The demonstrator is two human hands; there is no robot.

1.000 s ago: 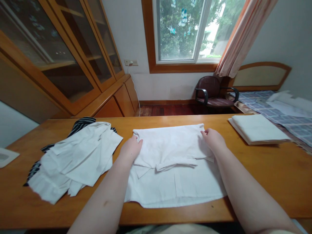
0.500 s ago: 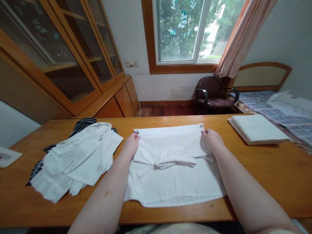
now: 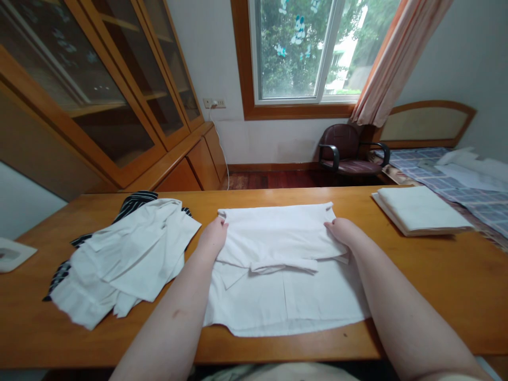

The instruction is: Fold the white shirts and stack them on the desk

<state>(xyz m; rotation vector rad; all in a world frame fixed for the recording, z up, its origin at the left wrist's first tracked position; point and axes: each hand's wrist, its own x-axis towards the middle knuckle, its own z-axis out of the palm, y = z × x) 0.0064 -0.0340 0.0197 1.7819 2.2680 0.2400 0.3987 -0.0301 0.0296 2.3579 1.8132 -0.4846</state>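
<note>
A white shirt (image 3: 273,238) lies partly folded on the wooden table in front of me, its upper part doubled over the lower part. At its left edge, near the far corner, my left hand (image 3: 216,233) pinches the cloth between thumb and fingers. My right hand (image 3: 341,231) grips the opposite edge, a little nearer to me than the far right corner. A loose strip of the fabric sticks out along the fold's near edge. The fingers of both hands are partly hidden under the cloth.
Left of the shirt is a heap of white clothes (image 3: 135,254) with a black striped garment (image 3: 138,198) beneath. A folded white stack (image 3: 420,209) rests at the table's (image 3: 428,286) right. Beyond stand a brown armchair (image 3: 347,148), a bed (image 3: 420,166) and a glass-door cabinet (image 3: 159,127).
My right hand has slid slightly inward and toward me along the shirt's right edge. The strip at the fold has shifted a little. My left hand is nearly still.
</note>
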